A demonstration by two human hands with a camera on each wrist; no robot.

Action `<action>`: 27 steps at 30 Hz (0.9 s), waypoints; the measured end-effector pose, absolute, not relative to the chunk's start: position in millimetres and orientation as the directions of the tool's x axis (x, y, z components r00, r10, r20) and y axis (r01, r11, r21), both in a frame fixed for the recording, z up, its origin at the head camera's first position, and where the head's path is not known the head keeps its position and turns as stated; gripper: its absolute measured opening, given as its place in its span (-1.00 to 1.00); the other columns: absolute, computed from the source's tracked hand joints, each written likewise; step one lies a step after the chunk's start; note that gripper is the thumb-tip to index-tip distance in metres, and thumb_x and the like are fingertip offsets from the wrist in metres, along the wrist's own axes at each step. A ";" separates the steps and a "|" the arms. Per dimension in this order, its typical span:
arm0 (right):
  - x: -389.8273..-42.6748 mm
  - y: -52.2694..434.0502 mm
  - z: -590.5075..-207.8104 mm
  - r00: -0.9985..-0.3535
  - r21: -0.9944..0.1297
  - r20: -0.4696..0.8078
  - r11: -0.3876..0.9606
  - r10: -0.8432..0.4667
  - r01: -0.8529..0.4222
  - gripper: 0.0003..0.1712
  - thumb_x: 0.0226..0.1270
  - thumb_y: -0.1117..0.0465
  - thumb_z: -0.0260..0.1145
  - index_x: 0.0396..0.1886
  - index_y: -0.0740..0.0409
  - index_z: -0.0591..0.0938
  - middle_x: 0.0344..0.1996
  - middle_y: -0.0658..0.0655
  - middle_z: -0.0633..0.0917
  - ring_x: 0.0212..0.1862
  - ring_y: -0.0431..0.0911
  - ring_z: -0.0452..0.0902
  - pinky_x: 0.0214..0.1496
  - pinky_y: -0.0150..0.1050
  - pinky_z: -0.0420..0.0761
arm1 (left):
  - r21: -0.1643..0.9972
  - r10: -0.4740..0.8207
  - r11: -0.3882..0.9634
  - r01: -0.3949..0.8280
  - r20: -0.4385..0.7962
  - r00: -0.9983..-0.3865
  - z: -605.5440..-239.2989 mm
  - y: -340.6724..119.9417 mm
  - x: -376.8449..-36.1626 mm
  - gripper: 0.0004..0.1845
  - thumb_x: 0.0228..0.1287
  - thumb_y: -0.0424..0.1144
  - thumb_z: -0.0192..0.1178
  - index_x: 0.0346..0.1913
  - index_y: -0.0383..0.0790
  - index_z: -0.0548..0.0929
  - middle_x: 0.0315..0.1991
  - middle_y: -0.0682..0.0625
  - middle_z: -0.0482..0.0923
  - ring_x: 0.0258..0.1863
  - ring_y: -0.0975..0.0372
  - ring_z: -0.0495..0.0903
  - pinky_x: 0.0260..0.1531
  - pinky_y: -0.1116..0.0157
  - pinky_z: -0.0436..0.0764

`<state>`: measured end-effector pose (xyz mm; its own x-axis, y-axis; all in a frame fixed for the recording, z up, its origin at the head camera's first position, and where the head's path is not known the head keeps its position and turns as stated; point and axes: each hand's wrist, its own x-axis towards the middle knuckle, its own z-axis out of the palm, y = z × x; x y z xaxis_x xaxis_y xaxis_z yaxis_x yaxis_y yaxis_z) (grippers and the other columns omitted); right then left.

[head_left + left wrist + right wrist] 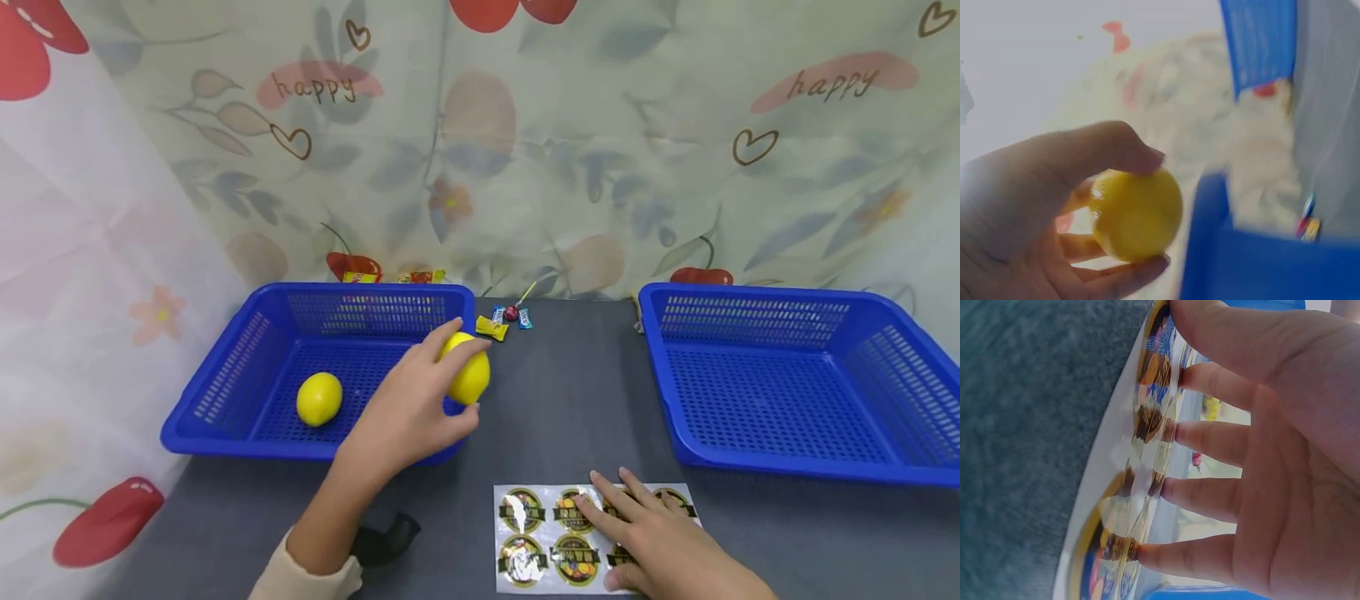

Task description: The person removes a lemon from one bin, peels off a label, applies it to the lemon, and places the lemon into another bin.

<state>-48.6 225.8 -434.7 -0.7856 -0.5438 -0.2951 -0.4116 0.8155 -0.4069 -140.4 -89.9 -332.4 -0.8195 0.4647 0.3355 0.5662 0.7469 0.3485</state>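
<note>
My left hand grips a yellow lemon between thumb and fingers, over the right rim of the left blue basket. In the left wrist view the same lemon sits in the curl of the fingers, close to the blue rim. A second lemon lies inside that basket. My right hand rests with spread, fairly straight fingers on a sheet of round stickers. The right wrist view shows its fingertips touching the glossy sheet.
Another blue basket stands at the right. Between the baskets, at the back, lie a lollipop and small wrapped candies. Bright packets show behind the left basket. A black object lies beside the left wrist. A patterned curtain closes off the back.
</note>
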 end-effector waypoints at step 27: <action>-48.8 226.0 -434.6 -0.779 -0.389 -0.271 0.805 -0.565 -0.448 -0.08 0.16 -0.27 0.39 0.45 0.05 0.45 0.48 0.24 0.30 0.44 0.40 0.10 0.03 0.35 0.51 | 0.353 0.645 0.707 0.613 0.033 -0.763 -419.4 0.5 -144.2 -0.27 0.06 -0.21 0.45 0.37 -0.03 0.48 0.41 -0.25 0.26 0.08 -0.06 0.51 -0.12 0.15 0.63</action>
<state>-48.8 226.0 -434.6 -0.7790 -0.5652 -0.2714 -0.4483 0.8047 -0.3892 -144.2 0.5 -419.4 -0.7631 0.6454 0.0328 0.6129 0.7068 0.3532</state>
